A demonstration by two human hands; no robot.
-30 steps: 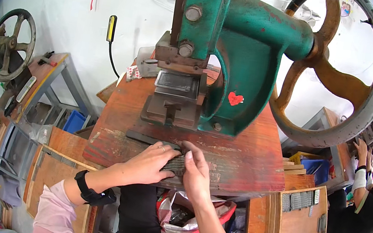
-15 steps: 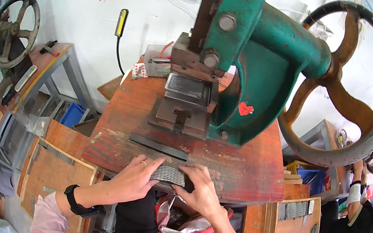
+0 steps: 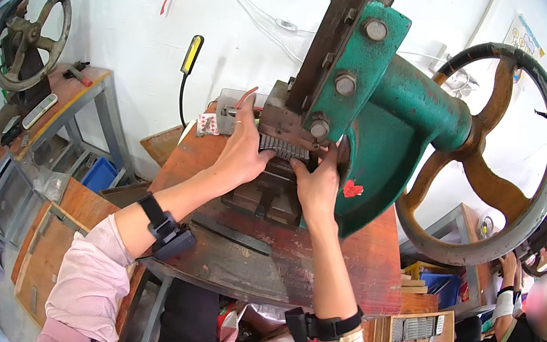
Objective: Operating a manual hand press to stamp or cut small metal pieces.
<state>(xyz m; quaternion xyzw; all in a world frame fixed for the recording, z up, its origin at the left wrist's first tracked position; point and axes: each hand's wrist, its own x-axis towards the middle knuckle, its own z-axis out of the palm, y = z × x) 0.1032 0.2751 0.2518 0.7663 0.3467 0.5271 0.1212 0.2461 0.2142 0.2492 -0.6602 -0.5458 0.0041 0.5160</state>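
Both hands hold a flat grey ridged metal strip [image 3: 284, 148] under the big green iron press [image 3: 394, 118]. The left hand [image 3: 242, 156] grips its left end. The right hand [image 3: 317, 185] grips its right end.

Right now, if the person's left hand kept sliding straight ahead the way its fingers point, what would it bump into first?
Probably the grey metal ram block of the green cast-iron press. The left hand points up toward it, fingertips beside the ribbed grey metal strip. Depth is hard to judge.
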